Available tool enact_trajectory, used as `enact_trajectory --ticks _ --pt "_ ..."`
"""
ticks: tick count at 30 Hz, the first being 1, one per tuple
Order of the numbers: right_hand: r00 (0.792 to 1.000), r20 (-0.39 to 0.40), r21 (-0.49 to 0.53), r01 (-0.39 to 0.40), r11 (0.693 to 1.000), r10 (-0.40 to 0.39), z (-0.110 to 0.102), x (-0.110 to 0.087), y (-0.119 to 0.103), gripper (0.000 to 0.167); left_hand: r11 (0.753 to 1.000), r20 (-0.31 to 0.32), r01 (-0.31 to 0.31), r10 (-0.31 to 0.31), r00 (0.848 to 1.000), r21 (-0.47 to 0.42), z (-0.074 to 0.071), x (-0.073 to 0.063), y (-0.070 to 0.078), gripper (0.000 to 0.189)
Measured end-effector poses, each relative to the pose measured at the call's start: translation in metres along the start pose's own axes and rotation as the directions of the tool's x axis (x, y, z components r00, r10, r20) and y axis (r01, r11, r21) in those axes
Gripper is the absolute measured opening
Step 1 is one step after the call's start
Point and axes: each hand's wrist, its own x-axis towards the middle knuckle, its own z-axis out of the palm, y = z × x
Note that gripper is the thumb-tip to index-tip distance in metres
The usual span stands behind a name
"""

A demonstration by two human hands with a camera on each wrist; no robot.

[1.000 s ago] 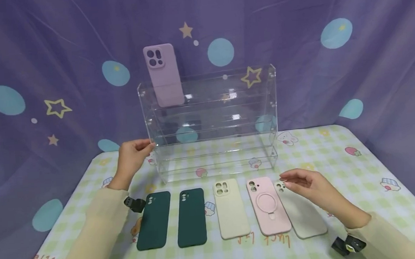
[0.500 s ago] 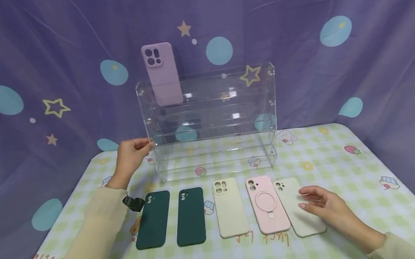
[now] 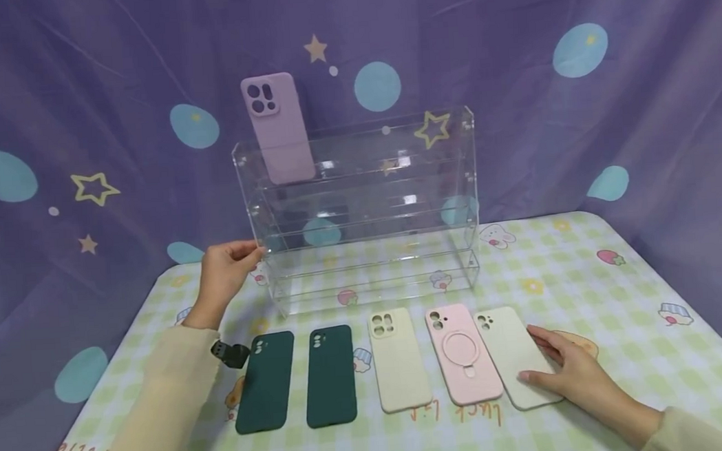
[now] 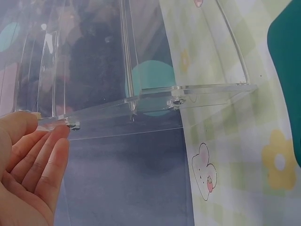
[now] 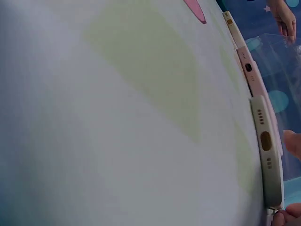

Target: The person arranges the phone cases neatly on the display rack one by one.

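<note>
With 12 o'clock farthest from the wearer, the left hand is between 8 and 9 o'clock, pinching the side panel of a clear acrylic tiered rack. At 7 o'clock a dark green phone case lies on the gingham-covered bench. Near 11 o'clock a lilac phone case stands in the rack's top tier. A second dark green case lies just left of 6 o'clock, a cream case just right of it. Near 5 o'clock is a pink case with a ring, just beside an off-white case. The right hand, at 4 o'clock, has its fingers at the off-white case's right edge and thumb over its face; whether it grips, I cannot tell.
</note>
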Motion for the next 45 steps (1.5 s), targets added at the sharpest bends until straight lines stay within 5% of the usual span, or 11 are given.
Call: enact_trajectory --ticks 7,20,29,45 --pt "0.999 0.033 -0.157 0.026 0.987 -0.021 0.004 -0.002 -0.004 0.104 1.000 -0.003 0.004 -0.005 1.000 -0.016 -0.001 0.002 -0.001 0.035" --pt "0.991 0.016 -0.199 0.132 0.971 -0.131 0.004 -0.004 -0.007 0.096 1.000 -0.010 0.001 -0.001 1.000 -0.023 -0.001 0.005 -0.002 0.033" --pt "0.986 0.023 -0.284 0.167 0.944 -0.167 0.020 -0.005 -0.007 0.130 0.999 -0.008 0.014 -0.014 1.000 -0.030 -0.002 0.003 -0.002 0.035" --pt "0.983 0.003 -0.288 0.176 0.941 -0.183 0.005 -0.009 -0.019 0.117 1.000 -0.007 0.000 -0.001 1.000 -0.021 0.000 0.003 -0.001 0.034"
